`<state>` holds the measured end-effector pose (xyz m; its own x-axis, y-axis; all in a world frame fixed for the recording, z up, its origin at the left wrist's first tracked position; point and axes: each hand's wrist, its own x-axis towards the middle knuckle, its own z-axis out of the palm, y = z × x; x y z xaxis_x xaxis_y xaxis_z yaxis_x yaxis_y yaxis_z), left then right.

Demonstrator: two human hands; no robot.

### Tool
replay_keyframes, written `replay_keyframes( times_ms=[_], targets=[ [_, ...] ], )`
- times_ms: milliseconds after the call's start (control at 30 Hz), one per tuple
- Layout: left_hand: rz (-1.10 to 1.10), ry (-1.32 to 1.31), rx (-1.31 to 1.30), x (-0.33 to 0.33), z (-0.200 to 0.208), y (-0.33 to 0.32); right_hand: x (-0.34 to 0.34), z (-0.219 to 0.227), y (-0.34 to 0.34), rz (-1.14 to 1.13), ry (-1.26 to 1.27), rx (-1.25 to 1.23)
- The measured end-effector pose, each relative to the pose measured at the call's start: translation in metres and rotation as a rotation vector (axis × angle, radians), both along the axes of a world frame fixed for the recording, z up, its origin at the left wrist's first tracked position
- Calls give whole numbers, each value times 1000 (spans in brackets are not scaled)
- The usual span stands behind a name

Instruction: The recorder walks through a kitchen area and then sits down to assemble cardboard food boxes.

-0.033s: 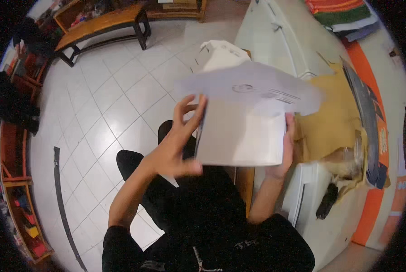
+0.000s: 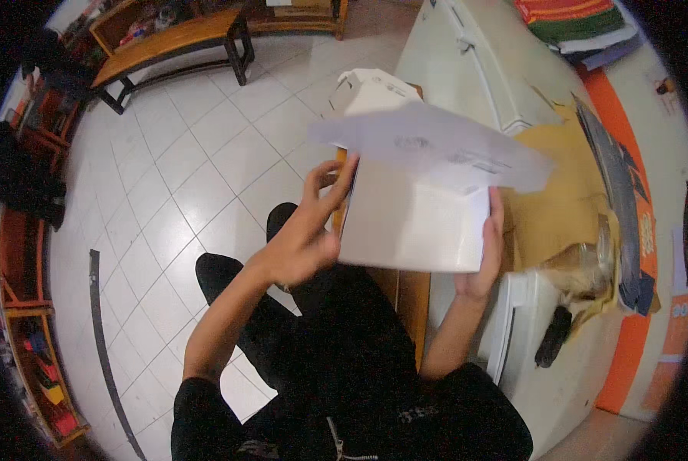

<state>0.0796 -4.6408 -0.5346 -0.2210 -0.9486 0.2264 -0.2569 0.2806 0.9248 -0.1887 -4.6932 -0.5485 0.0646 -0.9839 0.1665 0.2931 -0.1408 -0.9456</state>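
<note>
Fingers [image 2: 496, 219] hold white box [image 2: 413, 223]; bench [image 2: 176, 48] beyond.

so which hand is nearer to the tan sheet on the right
Right. The right hand is at the right side of the white box, just left of the tan sheet in view; the left hand is farther away, at the box's left edge.

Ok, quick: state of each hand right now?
Left hand: partly curled at the left side of the white box; grip unclear.
Right hand: holding the white box by its right side.
</note>
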Motion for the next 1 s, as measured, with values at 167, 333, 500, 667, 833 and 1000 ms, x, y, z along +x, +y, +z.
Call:
replay_keyframes(
  times_ms=[167, 333, 500, 667, 833, 1000],
  targets=[
    [37, 196, 270, -29, -21, -50, -18, 4, -6, -94, 151, 74],
    [59, 258, 288, -41, -45, -71, -42, -35, -27, -247, 240, 111],
    [9, 155, 419, -37, -52, -76, -46, -47, -32, -215, 311, 82],
    [87, 57, 342, -40, -58, -81, -48, -55, -34, -88, 354, 139],
    [125, -38, 209, -39, -63, -85, -56, -56, -45, 29, 476, 176],
    [143, -142, 161, -32, -77, -97, -51, -66, -45, -8, 439, 216]
  ],
)
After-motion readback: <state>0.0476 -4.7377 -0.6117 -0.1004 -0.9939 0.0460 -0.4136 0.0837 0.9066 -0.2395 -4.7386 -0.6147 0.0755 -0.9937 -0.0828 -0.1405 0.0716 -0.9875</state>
